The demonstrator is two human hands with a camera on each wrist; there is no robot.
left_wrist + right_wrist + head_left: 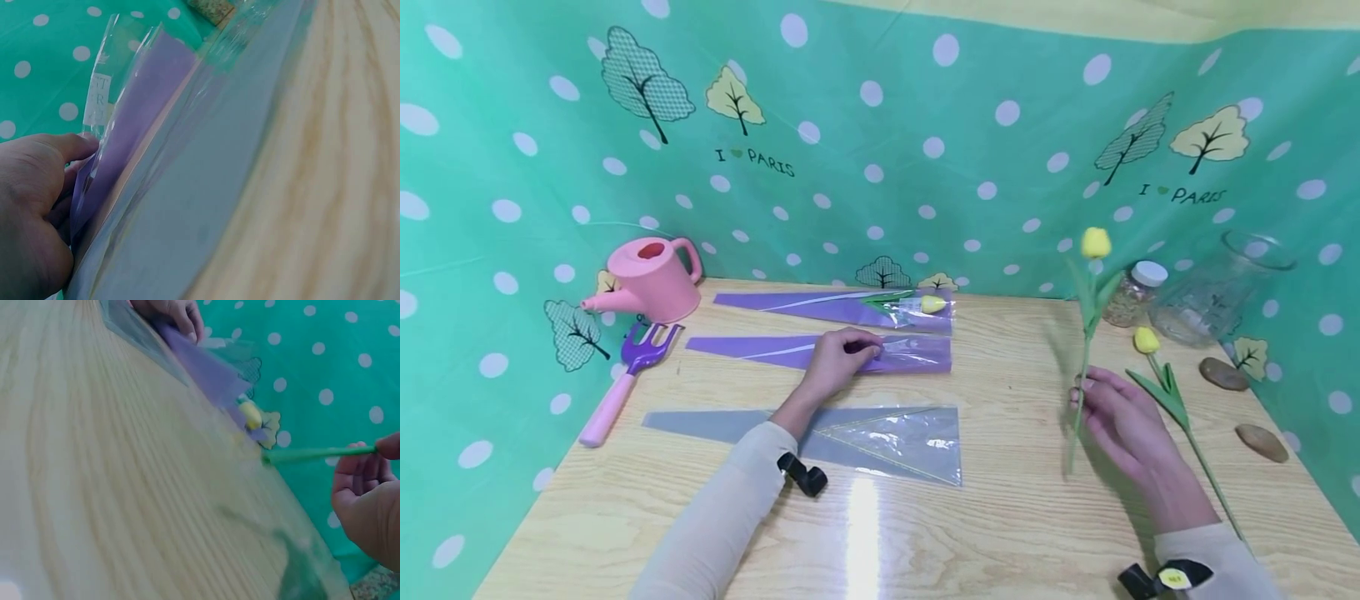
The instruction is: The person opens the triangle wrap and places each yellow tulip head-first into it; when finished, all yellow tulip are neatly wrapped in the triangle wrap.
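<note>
The left hand (838, 360) reaches over a grey sleeve (880, 442) to the middle, purple sleeve (917, 355), which lies on the counter (1015, 517); its grip is pinching the clear film of this purple sleeve between thumb and fingers; the right hand (1123, 417) is well apart from it, and its grip is pinching the thin green stem of a yellow tulip (1087, 307), which stands almost upright with the flower at the top; whether the lower end of the stem touches the counter, I cannot tell. Behind the middle sleeve lies a far purple sleeve (805, 306), and a second yellow tulip (932, 304) is inside it; a third yellow tulip (1171, 398) lies on the counter, just beside the right hand; behind it are a jar with white lid (1131, 296) and a glass vase (1206, 304), and two brown stones (1223, 374) lie near the right edge; at the left side a pink watering can (658, 279) stands, and a purple fork with pink handle (632, 371) lies in front of it.
</note>
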